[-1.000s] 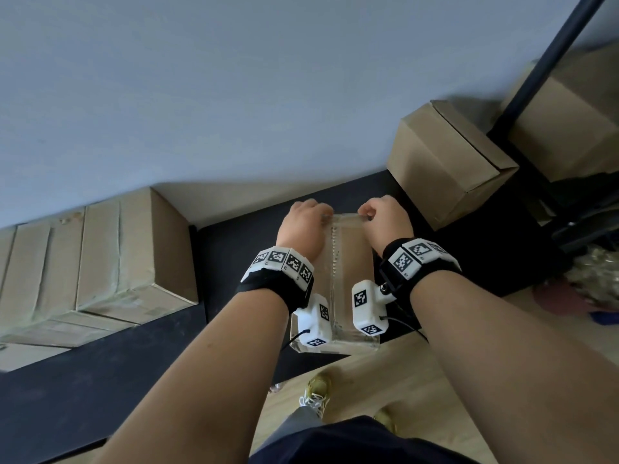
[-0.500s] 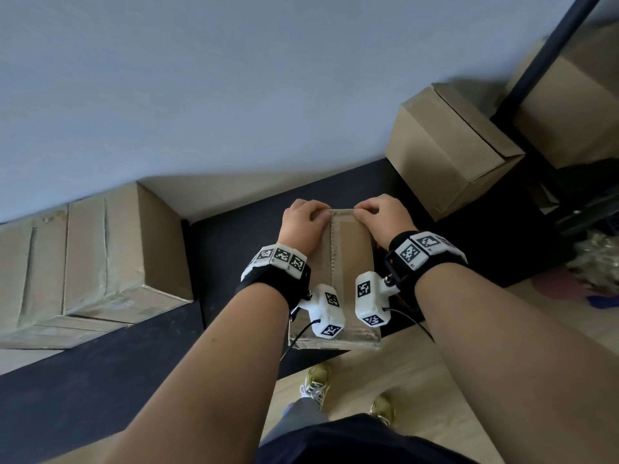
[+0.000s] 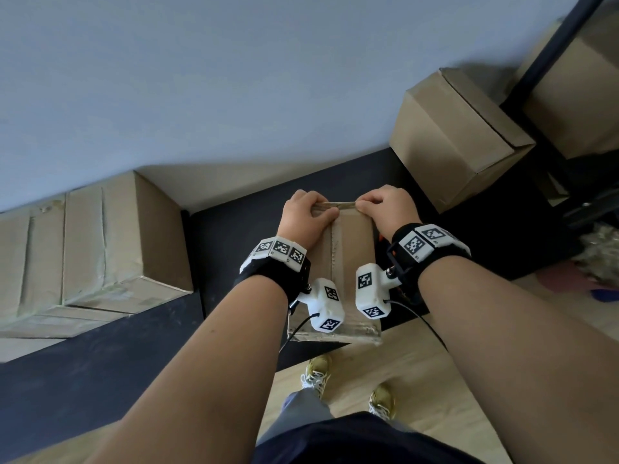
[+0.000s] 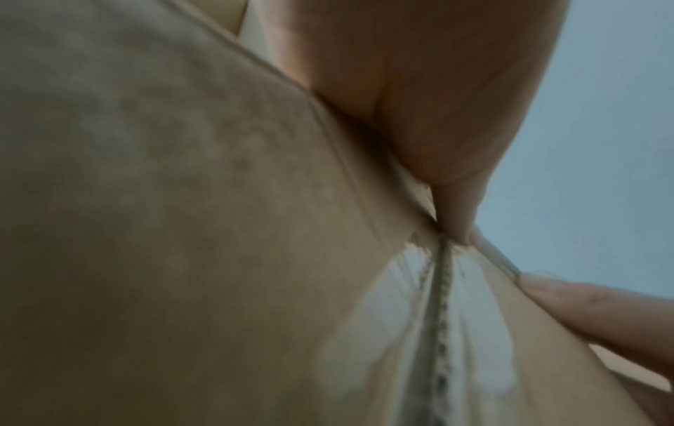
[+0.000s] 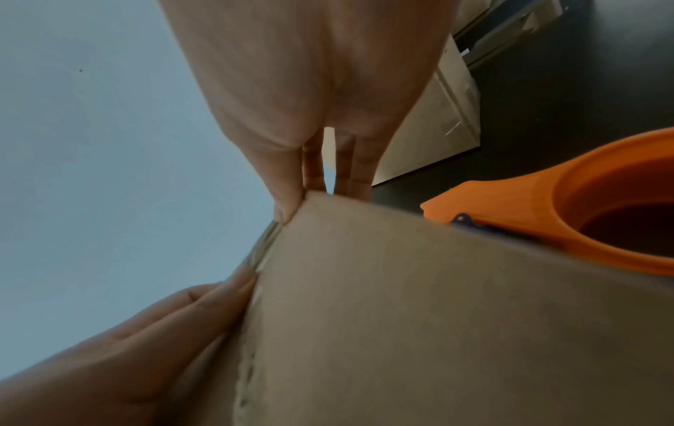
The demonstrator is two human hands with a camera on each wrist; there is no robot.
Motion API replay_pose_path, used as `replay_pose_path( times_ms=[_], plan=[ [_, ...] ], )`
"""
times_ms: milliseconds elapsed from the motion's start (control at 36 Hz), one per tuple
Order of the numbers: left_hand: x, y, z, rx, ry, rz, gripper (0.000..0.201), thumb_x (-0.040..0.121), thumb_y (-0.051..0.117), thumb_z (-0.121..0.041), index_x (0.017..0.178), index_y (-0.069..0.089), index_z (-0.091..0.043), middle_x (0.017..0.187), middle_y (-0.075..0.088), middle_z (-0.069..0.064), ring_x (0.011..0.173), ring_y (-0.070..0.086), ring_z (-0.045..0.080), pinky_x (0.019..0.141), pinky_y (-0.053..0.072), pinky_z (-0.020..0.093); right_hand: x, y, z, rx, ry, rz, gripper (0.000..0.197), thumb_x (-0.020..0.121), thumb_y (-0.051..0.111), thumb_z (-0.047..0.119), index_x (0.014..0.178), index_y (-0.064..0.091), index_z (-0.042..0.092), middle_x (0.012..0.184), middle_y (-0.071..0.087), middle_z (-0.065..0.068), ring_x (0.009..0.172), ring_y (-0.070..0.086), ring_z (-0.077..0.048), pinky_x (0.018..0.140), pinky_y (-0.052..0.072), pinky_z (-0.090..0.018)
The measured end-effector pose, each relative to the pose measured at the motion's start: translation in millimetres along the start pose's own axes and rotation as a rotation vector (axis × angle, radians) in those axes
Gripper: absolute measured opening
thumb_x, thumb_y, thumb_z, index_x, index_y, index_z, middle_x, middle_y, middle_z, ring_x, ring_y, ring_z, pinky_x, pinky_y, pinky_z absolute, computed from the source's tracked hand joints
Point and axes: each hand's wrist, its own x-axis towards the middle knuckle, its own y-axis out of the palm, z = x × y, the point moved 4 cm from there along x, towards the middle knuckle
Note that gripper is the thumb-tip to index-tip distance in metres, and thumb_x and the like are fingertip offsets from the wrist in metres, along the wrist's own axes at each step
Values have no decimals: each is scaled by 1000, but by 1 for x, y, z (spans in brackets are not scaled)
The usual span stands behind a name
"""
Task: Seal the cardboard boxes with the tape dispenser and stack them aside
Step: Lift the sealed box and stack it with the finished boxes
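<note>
Black tabletop [image 3: 234, 229] under us: our left hand [image 3: 303, 219] and right hand [image 3: 385, 209] clamp the far edge of the taped brown cardboard box [image 3: 351, 256], its seam running lengthwise toward us, both equally near.

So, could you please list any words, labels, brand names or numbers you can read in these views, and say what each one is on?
There is no readable text in any view.
Wrist-band markers: black-and-white square patterns only, no letters or digits.
Cardboard box under the hands: plain, taped seam, no print.
Other cardboard boxes: no visible print.
Orange tape dispenser: no marking shows.
</note>
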Motion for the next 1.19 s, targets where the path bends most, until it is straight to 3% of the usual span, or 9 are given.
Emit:
replay_pose_path(
  times_ms=[222,306,389,528,667,778,889,1000,1194],
  plan=[
    [0,1,-4,168,-32,31,30,90,59,-43,108,60,-19,118,47,-1,118,43,20,92,34,26,-4,-2,6,-60,24,-24,18,90,61,21,98,77,16,107,66,-3,98,61,-20,84,44,-26],
    [-5,2,-7,194,-103,57,49,91,56,-48,134,49,-24,154,20,2,141,20,22,112,25,35,-6,-1,7,-77,52,1,20,90,60,22,102,76,17,109,69,-3,102,63,-20,84,43,-23],
    [-13,-1,-5,316,-240,58,65,88,49,-61,145,31,-37,160,-2,1,147,4,27,114,19,54,-12,-5,10,-38,102,24,32,93,59,22,123,67,16,120,67,-3,112,60,-20,97,44,-28],
    [-26,-9,-2,31,-344,61,80,90,55,-52,153,14,-25,153,32,11,134,40,28,103,35,33,-31,-8,5,91,246,101,61,88,66,30,143,45,17,130,59,-3,118,56,-22,103,45,-40],
    [-43,-17,3,-192,-541,-26,82,93,47,-52,154,1,-20,153,32,10,132,42,31,104,36,37,-57,-6,-7,156,337,217,66,81,74,34,136,46,13,123,61,-6,107,62,-25,89,56,-46],
    [-66,-19,3,-163,-536,-57,70,94,46,-50,151,24,-15,148,40,10,131,44,28,102,37,36,-73,-5,-10,94,369,280,69,72,77,42,128,48,14,115,62,-9,100,64,-27,80,59,-45],
    [-89,-17,9,-181,-556,-102,55,89,55,-49,129,49,-13,121,60,3,102,58,20,86,46,33,-82,-2,-10,45,369,316,48,75,73,40,106,51,12,101,65,-9,84,69,-29,76,60,-45],
    [-110,-20,15,-144,-565,-198,44,84,61,-48,110,50,-15,113,57,2,90,55,17,71,41,28,-87,2,-7,46,346,283,32,79,71,40,82,58,11,83,71,-9,70,72,-29,67,62,-46],
    [-126,-39,25,-71,-549,-207,32,80,59,-33,106,54,-15,102,60,1,82,56,15,62,39,26,-86,16,22,-60,242,221,32,88,65,41,89,64,9,89,70,-7,66,64,-20,53,49,-30]
  ],
)
